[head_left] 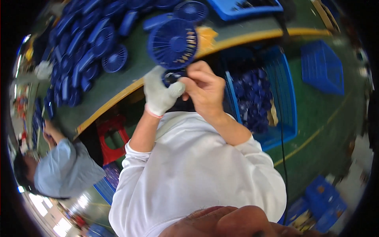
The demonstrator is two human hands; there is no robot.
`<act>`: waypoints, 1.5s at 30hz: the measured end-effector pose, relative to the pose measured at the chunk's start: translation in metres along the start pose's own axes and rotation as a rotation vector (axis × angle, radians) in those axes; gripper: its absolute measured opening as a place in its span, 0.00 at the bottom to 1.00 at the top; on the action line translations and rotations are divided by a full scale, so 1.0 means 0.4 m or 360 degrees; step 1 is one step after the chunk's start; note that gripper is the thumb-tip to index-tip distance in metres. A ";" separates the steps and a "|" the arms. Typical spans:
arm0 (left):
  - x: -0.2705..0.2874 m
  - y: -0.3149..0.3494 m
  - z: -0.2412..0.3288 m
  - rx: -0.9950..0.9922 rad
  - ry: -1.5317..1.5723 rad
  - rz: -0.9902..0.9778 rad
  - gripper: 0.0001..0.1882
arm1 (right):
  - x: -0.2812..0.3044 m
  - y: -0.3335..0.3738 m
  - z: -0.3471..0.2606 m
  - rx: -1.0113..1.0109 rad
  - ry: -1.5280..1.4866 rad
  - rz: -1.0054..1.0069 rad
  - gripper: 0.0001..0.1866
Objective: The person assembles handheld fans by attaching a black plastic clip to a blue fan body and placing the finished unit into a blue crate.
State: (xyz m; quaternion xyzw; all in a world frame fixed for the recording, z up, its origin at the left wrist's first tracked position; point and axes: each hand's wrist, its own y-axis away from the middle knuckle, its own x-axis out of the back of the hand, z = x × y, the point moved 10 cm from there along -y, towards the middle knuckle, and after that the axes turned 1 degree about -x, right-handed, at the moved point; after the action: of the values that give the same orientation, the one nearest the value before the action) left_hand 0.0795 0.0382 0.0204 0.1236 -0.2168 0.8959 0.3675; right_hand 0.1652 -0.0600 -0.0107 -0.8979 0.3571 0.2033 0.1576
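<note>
A dark blue handheld fan (172, 44) with a round slatted grille is held up before my chest, its head pointing away from me. My left hand (161, 91), in a white glove, is closed around the fan's short handle, with the thumb across it. A shiny black round part (172, 78) shows at the handle, between the thumb and the grille. My bare right hand (205, 87) is at the handle's right side, thumb and fingers pinched together. Whatever lies between those fingertips is hidden.
Many blue fans (104, 41) are piled on the green, yellow-edged table (118, 85). A blue tray (244, 14) sits at the back. Right of me, a blue crate (290, 106) holds small blue parts. A co-worker (65, 168) sits at left near a red stool (112, 138).
</note>
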 end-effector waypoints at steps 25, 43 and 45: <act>-0.315 0.049 -0.088 -0.0161 -0.0195 -0.0627 0.18 | 0.245 0.040 -0.020 0.0214 0.0819 0.0258 0.18; -0.054 -0.361 -0.118 -0.0476 -0.1523 0.0014 0.26 | 0.398 -0.223 -0.129 0.0265 0.1239 0.0363 0.08; -0.065 -0.348 -0.106 -0.0409 -0.1464 -0.0052 0.25 | 0.296 -0.373 -0.256 0.0935 0.1699 0.0153 0.07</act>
State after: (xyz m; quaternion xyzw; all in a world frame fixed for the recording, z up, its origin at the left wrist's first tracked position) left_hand 0.1943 0.1312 0.0149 0.4643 -0.4640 0.7083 0.2597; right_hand 0.3748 -0.0685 0.0423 -0.7777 0.4680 -0.3749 0.1885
